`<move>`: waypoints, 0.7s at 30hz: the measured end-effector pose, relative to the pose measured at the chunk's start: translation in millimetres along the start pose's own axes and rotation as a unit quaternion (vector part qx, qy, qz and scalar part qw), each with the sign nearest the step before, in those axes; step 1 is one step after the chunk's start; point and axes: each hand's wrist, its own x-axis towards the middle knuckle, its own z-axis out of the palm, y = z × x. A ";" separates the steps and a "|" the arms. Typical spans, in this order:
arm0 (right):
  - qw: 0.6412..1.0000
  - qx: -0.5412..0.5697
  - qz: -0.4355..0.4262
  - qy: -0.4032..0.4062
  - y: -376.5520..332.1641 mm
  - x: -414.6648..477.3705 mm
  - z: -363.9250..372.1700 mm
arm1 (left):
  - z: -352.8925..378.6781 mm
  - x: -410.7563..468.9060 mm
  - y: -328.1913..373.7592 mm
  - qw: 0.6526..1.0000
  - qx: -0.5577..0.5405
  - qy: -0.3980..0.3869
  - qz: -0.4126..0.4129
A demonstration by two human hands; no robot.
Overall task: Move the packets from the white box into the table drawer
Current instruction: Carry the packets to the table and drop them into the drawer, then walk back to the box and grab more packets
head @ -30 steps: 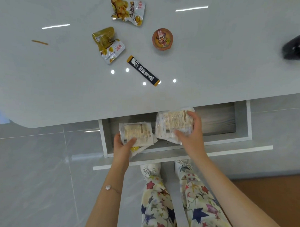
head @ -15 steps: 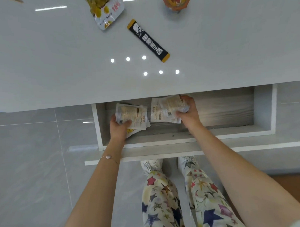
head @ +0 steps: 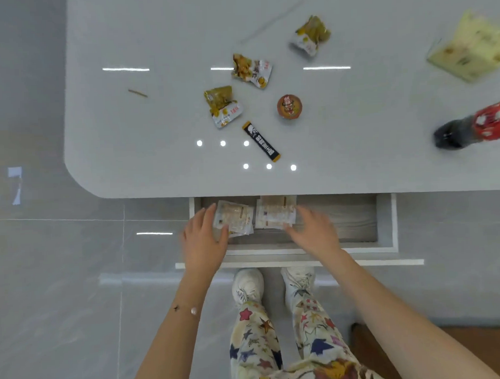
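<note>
Pale plastic packets [head: 234, 219] and [head: 275, 212] lie flat on the wood-grain floor of the open drawer [head: 343, 217], side by side at its left end, the left pile showing a second packet edge beneath. They look light, thin and limp, likely slick, so a pinch on a sealed edge or a flat palm on top should serve best. Left hand [head: 203, 237] hovers with fingers spread, its thumb touching or just over the left pile's edge; right hand [head: 312, 229], blurred, is spread just beside the right packet, clamped on nothing. On the grey table [head: 128, 151] above sit snack bags [head: 224, 106], a black stick sachet [head: 261, 141], a small round cup [head: 289, 106], a dark bottle with a red label [head: 473, 127] and a yellowish carton [head: 470, 47]. No white box can be made out. Nothing blocks the drawer; only the tabletop's edge overhangs its back.
</note>
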 end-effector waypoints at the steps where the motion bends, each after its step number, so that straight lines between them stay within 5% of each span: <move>1: 0.998 -0.055 -0.022 0.007 -10.3 -19.8 -19.5 | -20.8 -9.9 10.4 0.999 0.041 0.002 0.018; 5: 0.981 -0.163 -0.098 0.042 -59.8 -98.4 -97.3 | -101.4 -51.1 50.7 0.992 0.120 0.010 0.042; 12: 0.940 -0.227 -0.252 0.044 -179.3 -219.2 -194.3 | -233.8 -139.8 81.6 0.992 0.029 0.109 -0.063; 21: 0.825 -0.322 -0.459 0.061 -370.3 -328.8 -156.8 | -354.9 -253.1 -26.0 0.945 0.031 0.244 -0.215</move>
